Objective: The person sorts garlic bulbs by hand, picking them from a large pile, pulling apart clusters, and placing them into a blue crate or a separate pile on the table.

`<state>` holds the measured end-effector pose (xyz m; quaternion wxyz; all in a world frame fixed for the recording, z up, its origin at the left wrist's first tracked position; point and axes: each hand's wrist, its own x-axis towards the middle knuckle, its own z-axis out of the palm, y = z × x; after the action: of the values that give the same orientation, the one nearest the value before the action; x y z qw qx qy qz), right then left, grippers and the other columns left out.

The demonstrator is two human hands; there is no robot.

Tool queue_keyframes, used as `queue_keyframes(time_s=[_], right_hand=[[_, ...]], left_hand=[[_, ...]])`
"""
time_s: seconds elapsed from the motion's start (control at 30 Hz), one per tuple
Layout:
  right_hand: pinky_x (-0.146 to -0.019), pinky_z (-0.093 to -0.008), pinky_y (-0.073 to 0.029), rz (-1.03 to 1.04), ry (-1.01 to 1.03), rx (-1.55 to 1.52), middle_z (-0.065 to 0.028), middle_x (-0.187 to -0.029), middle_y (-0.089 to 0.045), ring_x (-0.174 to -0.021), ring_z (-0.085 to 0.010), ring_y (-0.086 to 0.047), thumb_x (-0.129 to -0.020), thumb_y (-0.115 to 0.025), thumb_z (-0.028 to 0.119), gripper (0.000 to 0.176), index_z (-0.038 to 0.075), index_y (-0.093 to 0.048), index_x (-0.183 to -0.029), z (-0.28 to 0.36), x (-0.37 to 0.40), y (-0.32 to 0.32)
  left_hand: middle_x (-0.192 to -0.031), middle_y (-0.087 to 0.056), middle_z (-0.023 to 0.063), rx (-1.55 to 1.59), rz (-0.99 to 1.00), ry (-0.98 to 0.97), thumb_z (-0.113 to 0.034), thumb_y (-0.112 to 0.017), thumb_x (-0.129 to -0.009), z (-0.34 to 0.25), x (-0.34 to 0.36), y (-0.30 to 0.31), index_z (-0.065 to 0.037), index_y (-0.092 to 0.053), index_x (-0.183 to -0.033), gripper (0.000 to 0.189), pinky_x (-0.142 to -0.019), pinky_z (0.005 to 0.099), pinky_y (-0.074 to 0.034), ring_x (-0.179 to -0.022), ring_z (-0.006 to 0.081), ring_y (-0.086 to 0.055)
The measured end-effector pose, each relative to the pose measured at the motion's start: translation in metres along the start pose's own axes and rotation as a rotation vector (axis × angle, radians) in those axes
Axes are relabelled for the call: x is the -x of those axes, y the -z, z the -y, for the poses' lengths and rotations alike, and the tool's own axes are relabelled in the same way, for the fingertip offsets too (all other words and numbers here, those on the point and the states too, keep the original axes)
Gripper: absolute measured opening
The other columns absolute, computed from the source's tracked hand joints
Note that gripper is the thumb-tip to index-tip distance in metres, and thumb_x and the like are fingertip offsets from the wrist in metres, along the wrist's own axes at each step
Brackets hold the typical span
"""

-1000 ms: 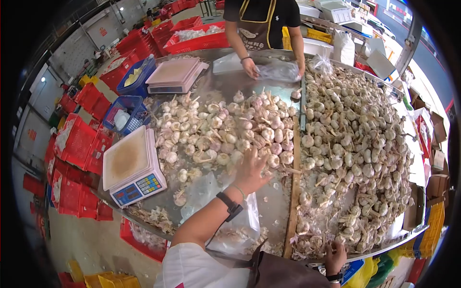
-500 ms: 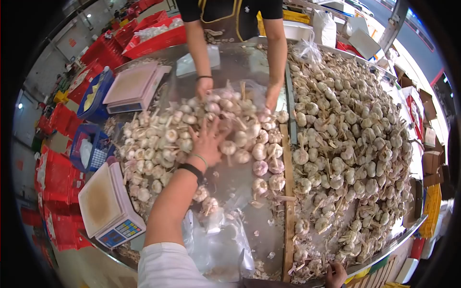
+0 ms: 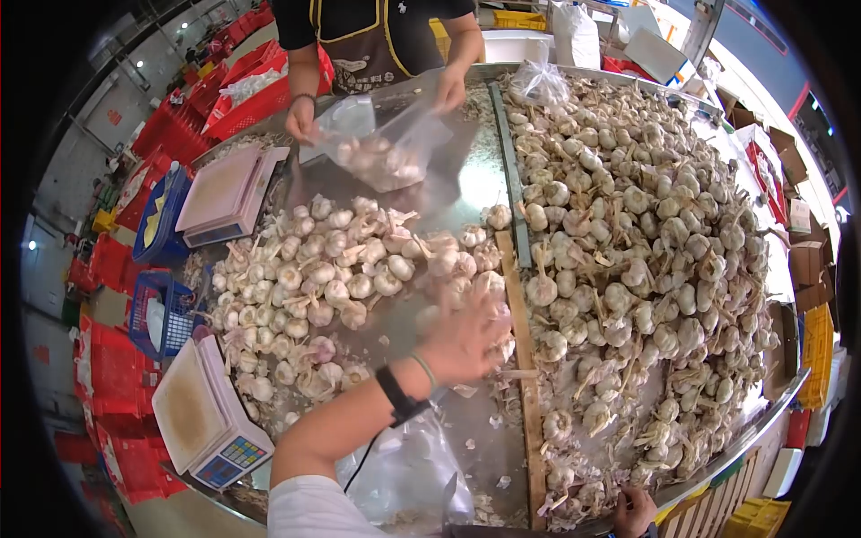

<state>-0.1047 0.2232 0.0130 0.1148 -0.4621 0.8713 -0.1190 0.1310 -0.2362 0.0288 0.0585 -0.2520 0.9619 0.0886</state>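
My left hand (image 3: 462, 341), blurred, reaches across the metal table with fingers spread, against a few garlic bulbs (image 3: 444, 260) beside the wooden strip (image 3: 529, 430). At the bottom right my right hand (image 3: 635, 511) is at the table's near edge, fingers curled; what they hold is hidden. A pile of cleaned garlic (image 3: 305, 269) lies left of the strip. Rougher garlic with stems (image 3: 646, 269) covers the right side. Below my left forearm lie clear plastic bags (image 3: 408, 471). Across the table, a person's two hands hold up a clear bag with garlic (image 3: 386, 161).
Two scales, one at the near left (image 3: 193, 403) and one farther back (image 3: 220, 193), line the left edge. Blue baskets (image 3: 161, 314) and red crates (image 3: 121, 368) stand beyond them. A tied plastic bag (image 3: 538, 85) rests at the far edge. Yellow crates (image 3: 814, 359) are at the right.
My left hand has moved right, from the middle of the garlic towards the wooden strip. The other person's hands have lifted a bag with garlic up and to the left. The view has shifted slightly.
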Motion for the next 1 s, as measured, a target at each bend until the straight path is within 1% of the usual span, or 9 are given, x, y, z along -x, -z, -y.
queue_keyframes(time_s=[0.2,0.27,0.33,0.47,0.6,0.67,0.77,0.87,1.0], right_hand=[[-0.066,-0.0368,-0.056,0.013,0.007,0.023,-0.0121,-0.096,-0.071,-0.078,-0.0290,-0.068,-0.087,-0.068,0.014,0.017,0.012,-0.071,-0.104,-0.001,-0.002,0.000],[-0.066,-0.0371,-0.057,0.027,-0.037,0.025,-0.0123,-0.096,-0.071,-0.078,-0.0291,-0.068,-0.087,-0.068,0.014,0.017,0.011,-0.071,-0.104,-0.003,0.001,-0.001],[-0.066,-0.0373,-0.057,0.035,-0.084,0.017,-0.0125,-0.096,-0.071,-0.078,-0.0292,-0.069,-0.087,-0.069,0.014,0.017,0.011,-0.071,-0.104,-0.003,0.000,-0.004],[-0.066,-0.0376,-0.057,-0.043,0.006,0.004,-0.0123,-0.095,-0.071,-0.078,-0.0296,-0.069,-0.087,-0.069,0.013,0.017,0.011,-0.072,-0.103,0.003,-0.003,0.002],[-0.076,-0.0376,-0.056,0.055,-0.048,-0.062,-0.0150,-0.106,-0.070,-0.091,-0.0304,-0.068,-0.088,-0.070,0.014,0.027,0.009,-0.068,-0.114,0.000,0.000,0.005],[-0.062,-0.0402,-0.051,-0.153,0.044,-0.137,-0.0118,-0.076,-0.066,-0.068,-0.0312,-0.065,-0.076,-0.071,0.007,0.015,0.007,-0.067,-0.090,-0.013,0.000,-0.016],[-0.064,-0.0414,-0.053,-0.129,0.023,-0.149,-0.0127,-0.080,-0.067,-0.072,-0.0330,-0.065,-0.076,-0.069,0.006,0.014,0.008,-0.068,-0.090,0.007,-0.007,0.004],[-0.064,-0.0415,-0.053,-0.146,-0.049,-0.168,-0.0114,-0.084,-0.070,-0.074,-0.0316,-0.067,-0.077,-0.071,0.011,0.012,0.009,-0.069,-0.089,0.011,-0.007,0.007],[-0.060,-0.0412,-0.052,-0.103,-0.054,-0.155,-0.0092,-0.073,-0.067,-0.067,-0.0310,-0.065,-0.079,-0.071,0.017,0.005,0.012,-0.069,-0.082,0.011,-0.003,0.012]], left_hand=[[-0.162,-0.020,0.0140,-0.100,-0.086,-0.051,-0.039,-0.049,-0.098,0.024,-0.018,-0.081,-0.021,-0.042,-0.149,0.055,-0.119,0.0601,-0.005,-0.150,0.0330,-0.017],[-0.163,-0.018,0.0138,-0.122,-0.039,0.022,-0.036,-0.050,-0.097,0.043,-0.020,-0.060,-0.023,-0.041,-0.150,0.055,-0.120,0.0568,-0.005,-0.150,0.0316,-0.018],[-0.149,-0.038,0.0140,-0.103,-0.103,0.123,-0.030,-0.052,-0.095,0.066,-0.014,-0.035,-0.019,-0.048,-0.142,0.049,-0.120,0.0565,-0.009,-0.145,0.0330,-0.028],[-0.160,-0.024,0.0137,-0.202,-0.148,0.251,-0.035,-0.049,-0.097,0.135,-0.018,-0.047,-0.020,-0.038,-0.149,0.055,-0.119,0.0601,-0.008,-0.149,0.0341,-0.020],[-0.163,-0.017,0.0128,-0.128,-0.079,0.813,-0.037,-0.049,-0.097,0.160,-0.023,-0.015,-0.020,-0.034,-0.152,0.059,-0.118,0.0628,-0.011,-0.151,0.0301,-0.016],[-0.162,-0.020,0.0138,-0.029,0.019,1.063,-0.037,-0.049,-0.097,0.147,-0.030,0.008,-0.017,-0.032,-0.153,0.062,-0.116,0.0661,-0.013,-0.149,0.0313,-0.020],[-0.157,-0.028,0.0199,-0.226,-0.364,0.558,-0.026,-0.057,-0.093,0.213,-0.033,-0.089,-0.008,-0.038,-0.148,0.060,-0.114,0.0647,-0.021,-0.146,0.0373,-0.025],[-0.149,-0.038,0.0224,-0.031,-0.475,0.434,-0.018,-0.063,-0.091,0.038,-0.009,-0.015,-0.004,-0.052,-0.133,0.046,-0.113,0.0574,-0.027,-0.141,0.0393,-0.032],[-0.145,-0.043,0.0197,0.270,-0.293,-0.041,-0.025,-0.068,-0.087,-0.091,0.026,-0.033,-0.006,-0.058,-0.125,0.044,-0.106,0.0664,-0.027,-0.136,0.0397,-0.038]])
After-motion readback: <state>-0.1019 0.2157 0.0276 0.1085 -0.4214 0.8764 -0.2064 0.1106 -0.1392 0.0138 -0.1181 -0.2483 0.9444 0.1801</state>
